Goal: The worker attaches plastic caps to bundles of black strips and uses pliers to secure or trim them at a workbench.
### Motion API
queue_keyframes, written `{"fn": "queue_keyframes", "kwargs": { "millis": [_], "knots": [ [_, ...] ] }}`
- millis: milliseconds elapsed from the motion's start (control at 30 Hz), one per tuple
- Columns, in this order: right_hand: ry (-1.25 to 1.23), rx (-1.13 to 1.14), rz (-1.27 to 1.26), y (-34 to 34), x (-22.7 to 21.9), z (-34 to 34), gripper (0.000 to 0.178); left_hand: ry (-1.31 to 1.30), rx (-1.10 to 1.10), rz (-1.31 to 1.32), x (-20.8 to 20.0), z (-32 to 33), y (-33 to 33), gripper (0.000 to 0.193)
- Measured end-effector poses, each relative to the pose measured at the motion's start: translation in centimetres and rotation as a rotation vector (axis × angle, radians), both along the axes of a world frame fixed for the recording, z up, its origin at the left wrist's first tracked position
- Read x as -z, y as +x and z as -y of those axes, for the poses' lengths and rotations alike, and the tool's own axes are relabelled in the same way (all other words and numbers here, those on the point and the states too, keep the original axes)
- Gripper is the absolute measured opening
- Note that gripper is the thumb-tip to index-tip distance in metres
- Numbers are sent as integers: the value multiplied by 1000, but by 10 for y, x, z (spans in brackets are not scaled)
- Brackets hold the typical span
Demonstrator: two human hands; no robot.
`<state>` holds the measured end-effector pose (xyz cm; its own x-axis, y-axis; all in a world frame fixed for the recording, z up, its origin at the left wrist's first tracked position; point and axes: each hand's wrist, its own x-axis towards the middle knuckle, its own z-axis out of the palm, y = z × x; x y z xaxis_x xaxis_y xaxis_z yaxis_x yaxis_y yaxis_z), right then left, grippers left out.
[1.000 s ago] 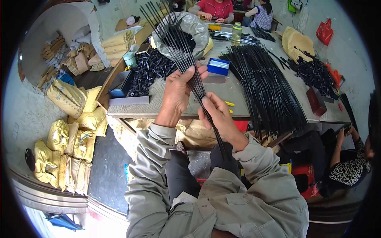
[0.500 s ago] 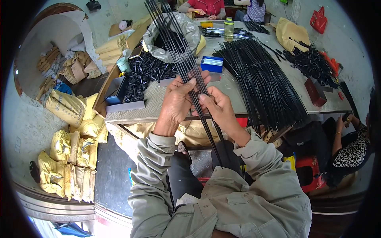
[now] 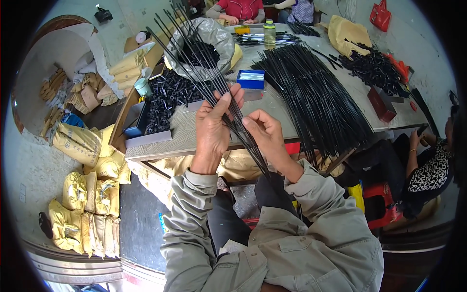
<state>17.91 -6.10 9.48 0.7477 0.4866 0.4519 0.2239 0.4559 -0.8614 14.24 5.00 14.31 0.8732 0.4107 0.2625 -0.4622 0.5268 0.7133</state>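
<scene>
My left hand is wrapped round a bunch of long thin black rods, thumb on top. The rods slant from the upper left down toward my lap, and their upper ends fan apart. My right hand is closed at the lower part of the bunch, thumb and forefinger pinched at its right edge; how many rods it grips is hidden. Beyond my right hand lies a broad heap of similar black rods on the table. A blue box of pale thin pieces stands past my fingers.
Small black tubular parts lie heaped at left, beside a grey plastic bag. A bottle stands farther back. More black parts lie at right. Yellow sacks are stacked on the floor. Co-workers sit opposite and at right.
The rods' upper ends have spread and moved lower left. My right hand has drawn slightly apart from my left, its fingers more curled. The whole view has shifted a little.
</scene>
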Motion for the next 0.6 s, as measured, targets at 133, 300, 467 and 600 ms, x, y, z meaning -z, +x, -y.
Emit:
{"fn": "queue_keyframes", "kwargs": {
  "millis": [133,300,467,600],
  "knots": [
    [-142,161,92,20,-8,-1,13,1,-52,-39,6,-9,2,21],
    [-232,546,463,136,-70,-29,20,28,-32,-31,5,-14,-9,23],
    [-476,943,739,217,-57,12,21,-1,12,-6,1,-18,-20,26],
    [-1136,884,697,211,51,36,22,14,51,-19,2,-21,-21,28]
  ]
}}
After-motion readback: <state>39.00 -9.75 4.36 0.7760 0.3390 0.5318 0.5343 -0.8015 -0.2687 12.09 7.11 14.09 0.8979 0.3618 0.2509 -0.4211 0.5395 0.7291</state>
